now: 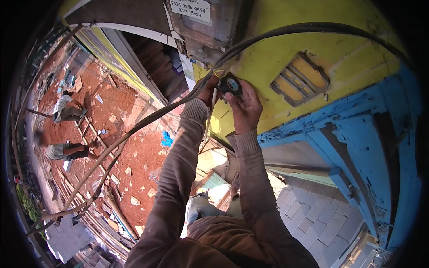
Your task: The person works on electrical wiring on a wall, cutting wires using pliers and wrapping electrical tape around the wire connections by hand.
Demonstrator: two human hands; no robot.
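Observation:
Beneath the electric meter box, my right hand (246, 105) grips a roll of black electrical tape (230, 85) with a pale label showing at its middle. Thumb and fingers close around its right and lower sides. Close beside it on the left is my left hand (206, 94), partly behind a thick black cable (165, 109). Its fingers are bent, and what they hold is mostly hidden. A thin yellow wire (218, 73) loops just above both hands. From between the hands a white cable (210, 117) runs downward.
The meter box (201, 27) hangs on a yellow wall with a vent frame (300, 79). Peeling blue woodwork (357, 152) stands at right. Two people (67, 107) bend over red soil at left, among poles and rubble. Grey paving (313, 214) lies lower right.

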